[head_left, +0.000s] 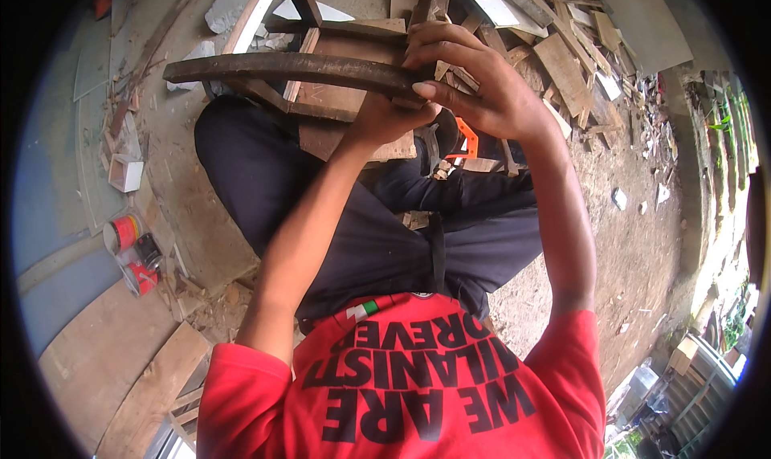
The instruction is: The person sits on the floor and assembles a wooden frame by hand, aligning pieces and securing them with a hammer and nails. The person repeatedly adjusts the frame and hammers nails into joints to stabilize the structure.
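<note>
A dark wooden frame (297,67), like part of a chair with a curved rail and crossing bars, lies across my folded legs. My left hand (393,120) is closed round the right end of the curved rail from below; its fingers are partly hidden under the wood. My right hand (474,81) grips the same corner from the right. Its thumb presses on the rail end, and its fingers bend over the upright bar (432,5). Just below the right hand sits an orange handle (466,139), perhaps a saw's, partly hidden by the frame.
Wood offcuts (566,61) and broken boards pile up at the far right. Tins (124,232) with red labels stand at the left, near a small white box (126,172). Plywood sheets (104,330) lie at the lower left. Small debris litters the dirt floor (618,250).
</note>
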{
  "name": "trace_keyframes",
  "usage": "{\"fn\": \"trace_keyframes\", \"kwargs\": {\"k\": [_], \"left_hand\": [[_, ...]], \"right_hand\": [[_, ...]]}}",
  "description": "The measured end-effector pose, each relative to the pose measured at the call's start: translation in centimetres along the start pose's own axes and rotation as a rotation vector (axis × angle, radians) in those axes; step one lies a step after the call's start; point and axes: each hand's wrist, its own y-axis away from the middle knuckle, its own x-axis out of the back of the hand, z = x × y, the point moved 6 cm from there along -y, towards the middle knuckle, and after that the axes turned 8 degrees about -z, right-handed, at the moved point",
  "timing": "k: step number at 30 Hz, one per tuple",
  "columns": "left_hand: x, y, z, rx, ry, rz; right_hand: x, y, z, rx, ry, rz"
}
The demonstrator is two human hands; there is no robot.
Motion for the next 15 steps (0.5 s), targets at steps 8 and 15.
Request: {"fn": "trace_keyframes", "kwargs": {"k": [8,15], "left_hand": [[-0.6,0.3,-0.3,-0.075,-0.053,0.159],[-1.2,0.8,1.3,-0.071,0.026,0.164]], "right_hand": [[0.0,0.3,0.0,-0.025,0.03,0.021],[-0.5,0.5,-0.7,-0.013,0.027,0.024]]}}
